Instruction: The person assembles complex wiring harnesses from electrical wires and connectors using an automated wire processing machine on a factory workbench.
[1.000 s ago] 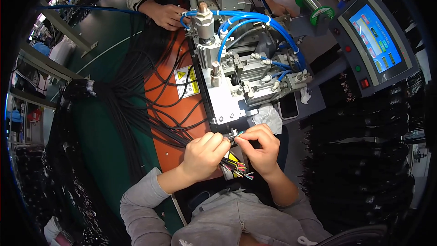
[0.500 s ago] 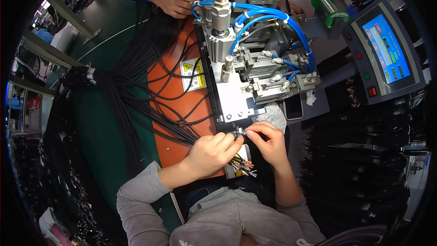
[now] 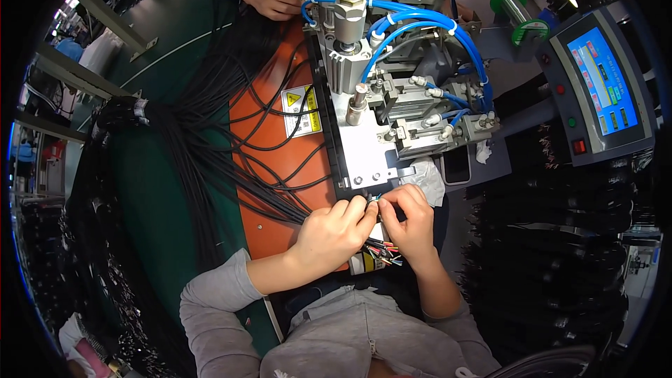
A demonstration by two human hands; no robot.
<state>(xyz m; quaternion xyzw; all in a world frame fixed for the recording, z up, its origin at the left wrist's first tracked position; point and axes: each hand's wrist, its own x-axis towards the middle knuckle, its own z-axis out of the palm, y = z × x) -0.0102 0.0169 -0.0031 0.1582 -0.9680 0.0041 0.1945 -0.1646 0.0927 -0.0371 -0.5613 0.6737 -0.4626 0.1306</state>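
Observation:
My left hand (image 3: 330,234) is closed, its thumb and forefinger pinched on a black cable's end in front of the machine's lower edge. Against those fingertips, my right hand (image 3: 411,226) pinches the cable's thin wires; the fingers hide most of them. Black cables (image 3: 269,199) run in from the left toward and beneath my left hand. Their stripped ends, a fan of coloured wires (image 3: 381,252), stick out below it. Just beyond both hands stands a bench machine with a bright metal plate (image 3: 364,157), cylinders and blue air hoses (image 3: 420,15).
An orange board (image 3: 269,161) with a warning label lies under the cables. A touch-screen panel (image 3: 603,87), a phone (image 3: 457,166) and a wire spool (image 3: 516,10) are right of the machine. Another person's hand (image 3: 278,0) is at its far left. Black cable bundles (image 3: 549,252) hang at right.
My right hand has come in closer, and its fingertips now meet those of my left hand. The view has shifted slightly, so the machine sits a little further right.

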